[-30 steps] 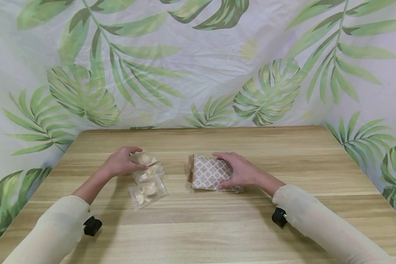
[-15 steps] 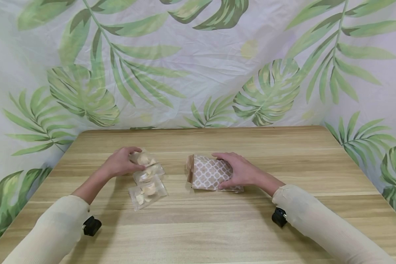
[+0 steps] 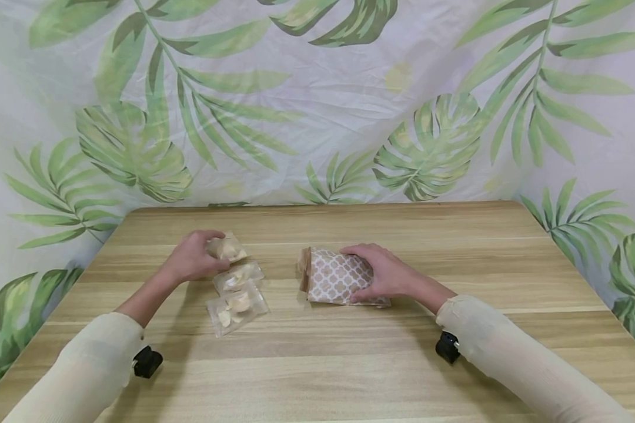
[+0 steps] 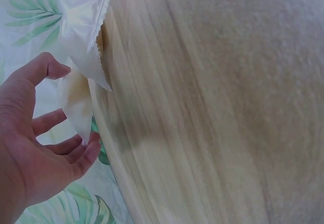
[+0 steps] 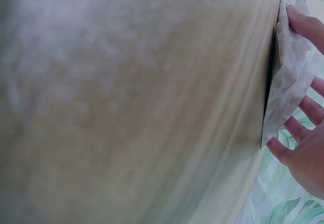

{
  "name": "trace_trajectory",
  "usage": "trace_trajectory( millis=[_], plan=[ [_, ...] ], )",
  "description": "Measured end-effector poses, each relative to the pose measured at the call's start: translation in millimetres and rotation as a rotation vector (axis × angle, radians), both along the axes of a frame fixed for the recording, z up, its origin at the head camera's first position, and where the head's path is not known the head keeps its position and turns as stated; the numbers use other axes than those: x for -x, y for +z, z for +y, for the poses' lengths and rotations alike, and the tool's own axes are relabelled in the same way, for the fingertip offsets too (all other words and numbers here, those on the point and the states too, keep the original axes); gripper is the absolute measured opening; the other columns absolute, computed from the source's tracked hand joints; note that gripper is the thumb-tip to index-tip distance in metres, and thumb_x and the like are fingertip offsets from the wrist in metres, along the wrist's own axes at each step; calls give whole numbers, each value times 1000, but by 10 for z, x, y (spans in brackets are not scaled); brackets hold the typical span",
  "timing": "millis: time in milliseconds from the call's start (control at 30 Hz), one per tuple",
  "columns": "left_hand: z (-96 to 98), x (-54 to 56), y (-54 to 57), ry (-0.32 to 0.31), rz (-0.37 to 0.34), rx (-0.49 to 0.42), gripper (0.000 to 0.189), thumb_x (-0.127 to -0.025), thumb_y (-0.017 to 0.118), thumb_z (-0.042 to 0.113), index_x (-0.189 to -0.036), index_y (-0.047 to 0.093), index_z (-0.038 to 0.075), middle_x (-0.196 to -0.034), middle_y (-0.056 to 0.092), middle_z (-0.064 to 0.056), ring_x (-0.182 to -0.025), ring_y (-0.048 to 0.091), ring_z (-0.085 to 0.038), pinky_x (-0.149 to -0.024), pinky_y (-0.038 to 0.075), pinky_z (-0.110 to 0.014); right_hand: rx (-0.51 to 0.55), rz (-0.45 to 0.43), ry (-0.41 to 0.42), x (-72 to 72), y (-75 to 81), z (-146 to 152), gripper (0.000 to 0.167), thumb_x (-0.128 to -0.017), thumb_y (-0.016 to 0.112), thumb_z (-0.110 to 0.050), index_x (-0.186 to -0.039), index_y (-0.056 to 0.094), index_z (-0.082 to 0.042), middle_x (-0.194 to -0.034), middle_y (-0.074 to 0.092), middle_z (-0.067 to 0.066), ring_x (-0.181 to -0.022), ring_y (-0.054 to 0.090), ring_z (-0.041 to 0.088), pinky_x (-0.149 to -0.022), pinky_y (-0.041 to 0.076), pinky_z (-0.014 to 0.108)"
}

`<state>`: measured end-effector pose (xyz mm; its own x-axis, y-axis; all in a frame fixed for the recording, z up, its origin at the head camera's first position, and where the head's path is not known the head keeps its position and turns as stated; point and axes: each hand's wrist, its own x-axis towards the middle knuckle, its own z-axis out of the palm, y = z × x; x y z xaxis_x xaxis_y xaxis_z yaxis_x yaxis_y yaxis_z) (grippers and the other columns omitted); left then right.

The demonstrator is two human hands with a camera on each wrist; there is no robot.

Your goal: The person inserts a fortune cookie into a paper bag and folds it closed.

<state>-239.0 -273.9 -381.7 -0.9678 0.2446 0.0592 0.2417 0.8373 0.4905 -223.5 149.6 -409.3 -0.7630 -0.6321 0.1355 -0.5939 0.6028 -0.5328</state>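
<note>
In the head view, my left hand (image 3: 194, 258) holds the farthest of three small clear packets (image 3: 230, 248) between its thumb and fingers. Pale, cookie-like pieces show inside. The middle packet (image 3: 237, 278) and the nearest packet (image 3: 238, 310) lie partly overlapped on the table. In the left wrist view, the held packet (image 4: 77, 100) hangs within the fingers, below another packet (image 4: 83, 29) with printed numbers. My right hand (image 3: 385, 273) grips a tan-and-white patterned paper bag (image 3: 330, 279) by its right part, thumb on the near edge, fingers at the far edge. The bag's folded brown end faces left.
A wood-grain table (image 3: 317, 370) lies under everything. Behind it hangs a pale cloth (image 3: 338, 129) with green leaf prints. A black wrist device (image 3: 148, 362) is on the left forearm, and another black wrist device (image 3: 447, 348) on the right.
The left hand has drawn the farthest packet slightly left and away, so it overlaps the middle packet less. My right hand and the bag have stayed in place.
</note>
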Motion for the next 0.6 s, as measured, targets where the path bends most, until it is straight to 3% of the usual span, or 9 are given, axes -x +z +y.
trace_trajectory(
  millis=[200, 600],
  plan=[
    [2, 8, -1, 7, -10, 16, 69, -80, 83, 25, -133, 60, -12, -125, 63, -37, -111, 61, -48, -89, 51, -59, 5, 10, 3, -3, 2, -1, 93, -67, 98, -33, -146, 55, -6, -143, 60, 14, -131, 54, 36, -111, 42, 55],
    [50, -31, 42, -4, 8, -20, 66, -81, 78, 27, -135, 61, -7, -125, 65, -33, -117, 61, -48, -91, 51, -59, 2, 16, 3, -13, 15, -1, 93, -67, 98, -33, -145, 56, -6, -143, 60, 15, -131, 54, 37, -111, 41, 56]
  ],
)
